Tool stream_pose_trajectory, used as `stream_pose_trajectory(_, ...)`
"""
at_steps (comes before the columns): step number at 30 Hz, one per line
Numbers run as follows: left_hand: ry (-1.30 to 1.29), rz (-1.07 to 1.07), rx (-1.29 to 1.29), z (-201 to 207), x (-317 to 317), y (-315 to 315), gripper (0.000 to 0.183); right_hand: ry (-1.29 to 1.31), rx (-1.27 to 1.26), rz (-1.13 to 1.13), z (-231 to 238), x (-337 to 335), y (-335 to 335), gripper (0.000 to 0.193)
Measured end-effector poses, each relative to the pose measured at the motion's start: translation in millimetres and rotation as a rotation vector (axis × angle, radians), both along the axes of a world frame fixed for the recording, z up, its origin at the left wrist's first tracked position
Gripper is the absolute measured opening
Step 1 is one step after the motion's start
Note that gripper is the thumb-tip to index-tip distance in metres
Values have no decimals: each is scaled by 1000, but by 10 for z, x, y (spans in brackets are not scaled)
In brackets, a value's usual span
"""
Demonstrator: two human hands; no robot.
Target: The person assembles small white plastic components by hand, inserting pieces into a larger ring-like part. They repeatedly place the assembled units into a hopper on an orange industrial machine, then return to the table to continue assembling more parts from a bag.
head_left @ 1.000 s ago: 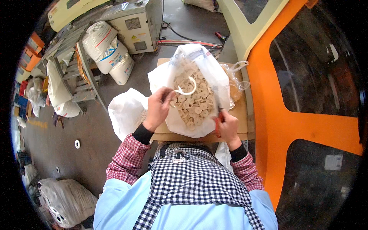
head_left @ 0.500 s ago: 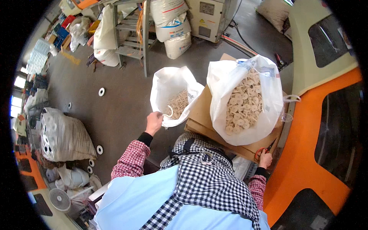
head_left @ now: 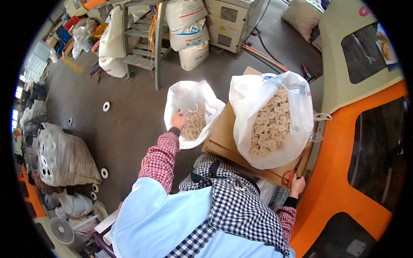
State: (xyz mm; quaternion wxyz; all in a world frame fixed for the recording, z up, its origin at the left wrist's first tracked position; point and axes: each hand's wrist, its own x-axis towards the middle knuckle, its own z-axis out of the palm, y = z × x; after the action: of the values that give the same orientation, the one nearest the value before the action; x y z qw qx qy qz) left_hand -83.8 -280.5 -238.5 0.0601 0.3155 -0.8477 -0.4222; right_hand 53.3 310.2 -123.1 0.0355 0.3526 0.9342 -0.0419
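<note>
My left hand (head_left: 179,120) reaches over the near left rim of a white plastic bag (head_left: 173,96), fingers apart. Thin beige plastic pieces (head_left: 194,124) fill the bag's bottom. Just beyond the fingertips is a curved white strip (head_left: 195,107), seemingly loose from them. At the lower right, my right hand (head_left: 297,185) is closed around scissors (head_left: 289,176) with red-orange handles, beside the cardboard's edge. A larger white bag (head_left: 243,103) stands open on the cardboard (head_left: 221,133), holding many beige disc-headed plastic parts (head_left: 270,124).
An orange and cream machine (head_left: 333,172) borders the right side. Stacked white sacks (head_left: 189,36) and a metal step ladder (head_left: 140,47) stand at the back. On the left are a large filled bag (head_left: 71,155), a fan (head_left: 62,231) and white rings (head_left: 106,106) on the floor.
My left hand has moved forward and right, from the rim into the smaller bag. The curved strip it held now shows beyond the fingers. My right hand still holds the scissors.
</note>
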Motion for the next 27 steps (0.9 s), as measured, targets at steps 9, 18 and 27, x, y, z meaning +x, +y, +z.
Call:
stream_pose_trajectory(9,455,-223,94,741,91,610,35,313,-121,-97,-26,501,-382,33)
stream_pose_trajectory(18,893,-1277,-51,2627,726,2210,40,530,-240,409,352,515,-1184,17)
stream_pose_trajectory(27,792,-2523,238,2756,1887,3986,50,918,-294,305,349,1656,-1332,29)
